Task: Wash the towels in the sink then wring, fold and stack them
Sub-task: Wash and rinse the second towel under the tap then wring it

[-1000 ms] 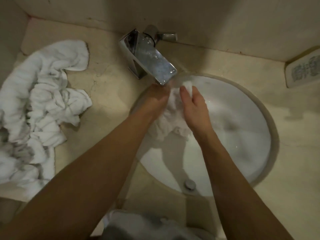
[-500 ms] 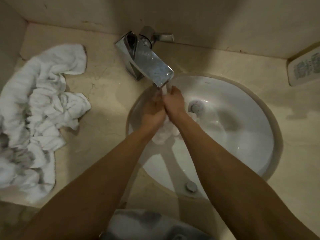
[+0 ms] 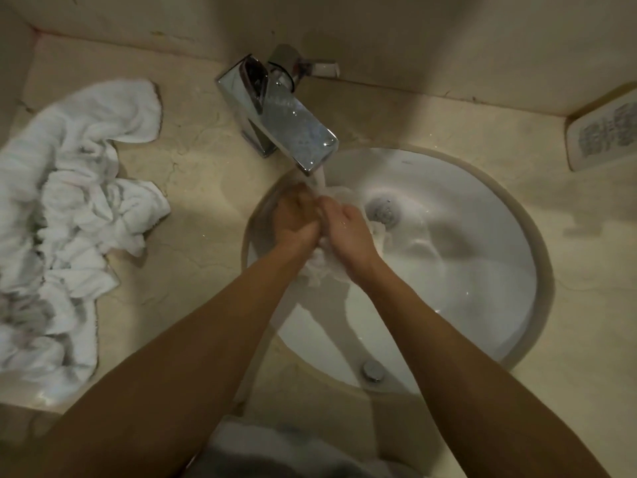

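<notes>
At frame centre, a small towel (image 3: 322,267) is bunched tight between the left hand (image 3: 296,219) and right hand (image 3: 348,229), each grip closed on it, under the tap (image 3: 286,122). Half a second earlier the stream was barely seen; washing is judged under way. More towels (image 3: 69,215) are heaped on the worktop (image 3: 193,188), left.
</notes>
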Demonstrator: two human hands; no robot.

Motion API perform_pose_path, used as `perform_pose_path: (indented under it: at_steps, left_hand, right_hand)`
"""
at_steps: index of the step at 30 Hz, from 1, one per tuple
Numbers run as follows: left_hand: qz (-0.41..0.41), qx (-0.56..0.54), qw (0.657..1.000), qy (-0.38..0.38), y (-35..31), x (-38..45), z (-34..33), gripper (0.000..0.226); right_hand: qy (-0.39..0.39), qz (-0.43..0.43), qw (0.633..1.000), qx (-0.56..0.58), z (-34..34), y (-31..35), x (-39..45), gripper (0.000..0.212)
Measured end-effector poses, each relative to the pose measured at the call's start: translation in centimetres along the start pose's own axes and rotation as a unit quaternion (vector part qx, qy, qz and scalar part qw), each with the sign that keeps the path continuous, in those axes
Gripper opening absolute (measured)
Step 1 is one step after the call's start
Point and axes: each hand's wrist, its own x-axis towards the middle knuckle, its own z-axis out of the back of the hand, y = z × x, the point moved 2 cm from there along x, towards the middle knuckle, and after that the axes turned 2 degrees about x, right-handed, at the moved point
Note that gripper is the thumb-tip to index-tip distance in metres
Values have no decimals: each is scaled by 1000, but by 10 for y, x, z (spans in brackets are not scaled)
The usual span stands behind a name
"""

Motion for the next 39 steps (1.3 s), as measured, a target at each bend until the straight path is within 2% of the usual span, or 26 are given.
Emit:
perform_pose_path:
  at_steps: [3,4,5,6,8,9,10,12,13,15,17,18,19,20,22,23,25,26,27,28,30,32,34,35,37,39]
  left_hand:
    - [-145,80,984,71,-16,-37,-8,37]
    - [-189,100,974,80,-18,-46,-15,38]
    - [-197,112,971,78,-19,-47,-15,39]
    - [-169,123,976,62,-15,-38,-14,41]
    - [-33,103,994,27,1,-21,-5,38]
    - [21,14,999,35,10,-15,1,35]
    - [70,-110,990,55,17,-12,6,31]
    - [173,-337,916,131,23,-17,15,37]
    - [213,-385,885,151,27,-20,18,45]
    - [276,-400,856,175,40,-27,17,53]
    - [315,-405,838,188,51,-34,9,39]
    - [333,-382,844,176,52,-39,7,38]
    - [354,-375,832,204,54,-41,2,42]
    - [364,-400,802,254,51,-44,-2,44]
    - [338,-413,797,283,38,-44,-1,55]
    - [312,-410,807,287,31,-40,0,62]
    - [259,-412,832,267,19,-30,4,62]
    - [208,-385,864,247,11,-27,7,53]
    - [151,-340,905,206,5,-24,9,36]
    - [96,-316,931,156,0,-22,13,19]
    - [36,-322,942,87,-2,-19,14,7]
    - [53,-313,946,70,7,-14,10,8]
    - [125,-240,959,87,20,-9,6,13]
    - [164,-229,953,114,24,-8,3,22]
    - [203,-223,939,167,23,-3,-3,38]
    - [202,-174,947,176,16,3,-5,36]
  right_hand:
    - [-86,-33,996,-17,20,-29,14,30]
    - [-89,-52,994,28,27,-37,16,28]
    - [-81,-65,991,86,32,-42,17,25]
    - [-63,-78,985,142,36,-41,12,26]
    - [-15,-91,962,258,44,-37,-10,44]
    - [14,-102,941,323,49,-40,-21,57]
    - [37,-106,920,375,53,-46,-31,65]
    - [75,-113,888,440,57,-51,-52,64]
    - [87,-121,874,463,57,-57,-57,58]
    - [106,-153,851,491,55,-67,-61,56]
    - [139,-204,836,489,51,-75,-57,70]
    - [148,-236,833,477,48,-76,-54,74]
    - [154,-259,835,460,45,-76,-51,73]
    - [147,-270,846,436,43,-75,-48,69]
    - [117,-239,887,378,44,-64,-42,53]
    - [92,-202,918,329,46,-53,-38,42]
    - [32,-86,971,221,53,-26,-28,19]
    - [15,-27,982,186,57,-12,-23,12]
    - [9,20,984,179,59,4,-22,9]
    - [14,47,980,194,61,14,-20,10]
    - [43,38,962,268,58,20,-14,19]
    - [77,-57,942,320,51,9,-5,29]
    - [107,-174,925,321,44,-9,0,43]
    - [115,-217,917,314,40,-17,1,47]
    - [76,-217,944,235,19,-25,6,32]
    - [-33,-95,990,100,1,-15,5,21]
